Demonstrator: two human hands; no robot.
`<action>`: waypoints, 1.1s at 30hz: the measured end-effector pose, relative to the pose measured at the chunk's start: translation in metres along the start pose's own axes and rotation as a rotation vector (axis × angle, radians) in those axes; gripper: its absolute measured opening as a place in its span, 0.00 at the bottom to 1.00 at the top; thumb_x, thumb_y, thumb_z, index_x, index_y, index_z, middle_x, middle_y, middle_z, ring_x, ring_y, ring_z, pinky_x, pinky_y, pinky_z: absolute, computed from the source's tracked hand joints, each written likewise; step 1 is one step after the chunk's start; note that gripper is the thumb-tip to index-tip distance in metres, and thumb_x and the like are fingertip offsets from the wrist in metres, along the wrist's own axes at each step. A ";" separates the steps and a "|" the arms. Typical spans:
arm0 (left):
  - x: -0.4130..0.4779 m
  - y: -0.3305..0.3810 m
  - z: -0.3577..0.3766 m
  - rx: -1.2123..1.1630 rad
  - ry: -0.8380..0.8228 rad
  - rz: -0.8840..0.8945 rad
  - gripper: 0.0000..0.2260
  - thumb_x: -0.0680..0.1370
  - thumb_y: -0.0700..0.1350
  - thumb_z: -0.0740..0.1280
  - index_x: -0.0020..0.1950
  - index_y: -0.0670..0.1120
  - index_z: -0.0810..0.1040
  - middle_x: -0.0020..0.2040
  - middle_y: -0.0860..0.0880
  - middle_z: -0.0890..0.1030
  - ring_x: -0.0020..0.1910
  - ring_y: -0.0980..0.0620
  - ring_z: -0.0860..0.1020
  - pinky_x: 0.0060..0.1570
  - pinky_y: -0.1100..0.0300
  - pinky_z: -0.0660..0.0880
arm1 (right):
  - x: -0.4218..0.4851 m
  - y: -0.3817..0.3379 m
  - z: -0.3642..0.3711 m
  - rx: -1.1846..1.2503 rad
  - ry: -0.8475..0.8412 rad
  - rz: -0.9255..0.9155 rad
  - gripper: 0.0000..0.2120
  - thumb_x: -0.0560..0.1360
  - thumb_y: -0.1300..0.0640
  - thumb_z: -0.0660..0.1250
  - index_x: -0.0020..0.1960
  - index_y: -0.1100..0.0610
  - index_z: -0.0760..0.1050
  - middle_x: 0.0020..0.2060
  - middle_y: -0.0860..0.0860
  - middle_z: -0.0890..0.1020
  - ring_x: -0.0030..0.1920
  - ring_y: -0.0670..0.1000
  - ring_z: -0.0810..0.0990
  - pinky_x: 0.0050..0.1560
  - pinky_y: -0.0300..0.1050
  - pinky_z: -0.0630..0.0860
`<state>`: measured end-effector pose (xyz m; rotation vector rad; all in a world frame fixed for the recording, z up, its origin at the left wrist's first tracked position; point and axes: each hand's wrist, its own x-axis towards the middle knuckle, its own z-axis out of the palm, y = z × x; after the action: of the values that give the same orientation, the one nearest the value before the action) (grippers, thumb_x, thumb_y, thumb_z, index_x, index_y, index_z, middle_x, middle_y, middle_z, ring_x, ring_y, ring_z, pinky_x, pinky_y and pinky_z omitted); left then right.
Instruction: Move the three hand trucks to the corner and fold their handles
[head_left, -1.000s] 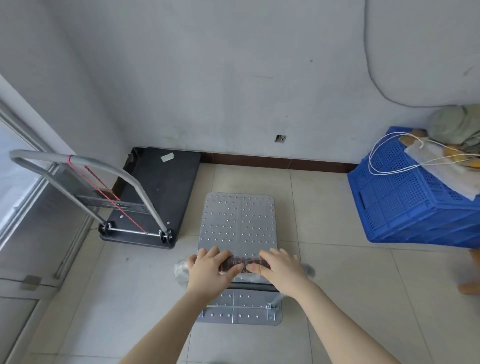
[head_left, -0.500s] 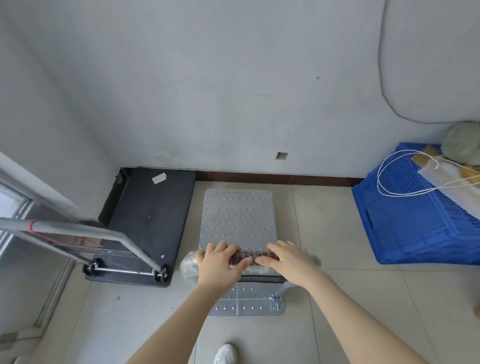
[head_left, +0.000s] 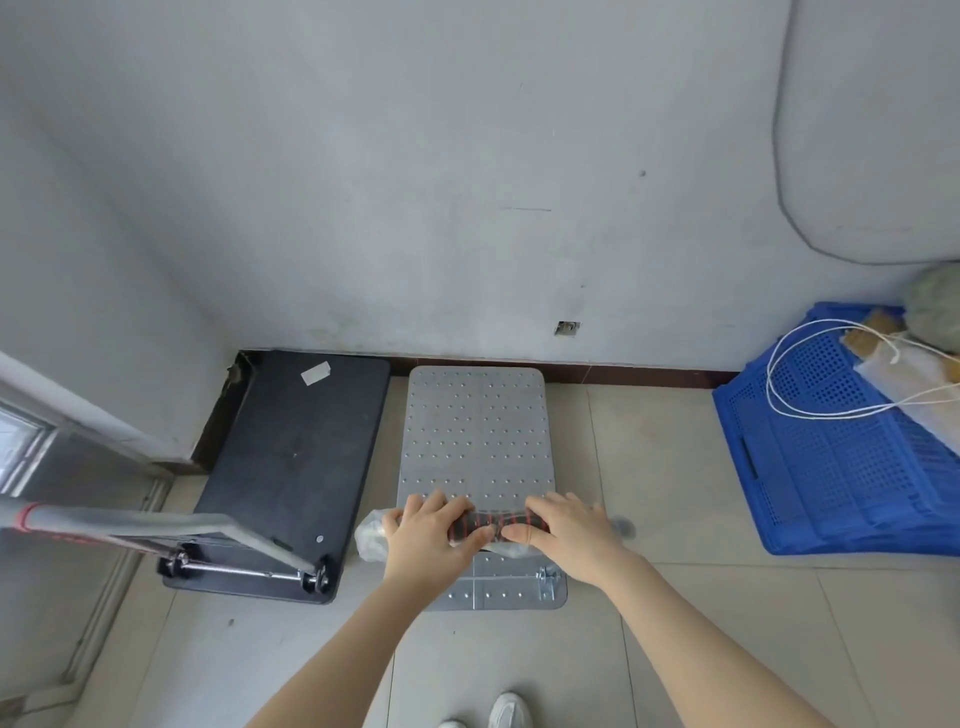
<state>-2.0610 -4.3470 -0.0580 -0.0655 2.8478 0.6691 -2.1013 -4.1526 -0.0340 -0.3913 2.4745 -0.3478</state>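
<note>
1. Fingers (head_left: 415, 505) of the left hand (head_left: 431, 538) and right hand (head_left: 569, 530) are curling over the handle (head_left: 493, 522), clamping it side by side, thumbs nearly meeting underneath.
2. Head view: the handle is running left to right, directly under both hands, neither hand nearer. It is standing over the near end of the silver truck (head_left: 475, 431), whose deck is stretching away from the person. The deck's far edge is sitting at the foot of the wall (head_left: 467, 208).
3. Folding is probably going to mean swinging the handle forward and down onto that deck.
4. The grip is showing dark with red bands under clear wrap. The deck is showing pale, studded metal.
5. The black truck (head_left: 296, 452) is sitting just beside it on the left, in the corner, with its own bar (head_left: 130, 522) not folded. No third truck is showing.
</note>
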 end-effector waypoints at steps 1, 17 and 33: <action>0.003 0.002 -0.001 -0.004 0.002 -0.004 0.31 0.64 0.73 0.43 0.52 0.58 0.75 0.41 0.58 0.68 0.47 0.54 0.64 0.52 0.56 0.56 | 0.002 0.001 -0.003 -0.001 0.000 -0.002 0.21 0.74 0.31 0.51 0.43 0.49 0.64 0.42 0.46 0.70 0.46 0.49 0.67 0.55 0.54 0.65; 0.022 0.000 -0.023 0.002 -0.146 0.032 0.32 0.67 0.72 0.49 0.65 0.60 0.69 0.52 0.59 0.73 0.58 0.54 0.70 0.58 0.55 0.61 | 0.006 0.005 -0.019 -0.015 0.084 -0.025 0.29 0.73 0.31 0.53 0.67 0.47 0.64 0.63 0.49 0.72 0.64 0.53 0.68 0.62 0.54 0.64; 0.031 0.158 -0.260 0.270 0.384 0.607 0.35 0.71 0.71 0.44 0.69 0.53 0.68 0.60 0.52 0.76 0.57 0.49 0.72 0.56 0.54 0.67 | -0.145 -0.032 -0.243 -0.338 0.853 -0.112 0.23 0.78 0.44 0.56 0.68 0.55 0.66 0.58 0.52 0.76 0.57 0.56 0.72 0.60 0.49 0.66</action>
<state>-2.1576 -4.3213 0.2309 0.8238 3.3122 0.3850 -2.1286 -4.0926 0.2432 -0.6157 3.3744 -0.1463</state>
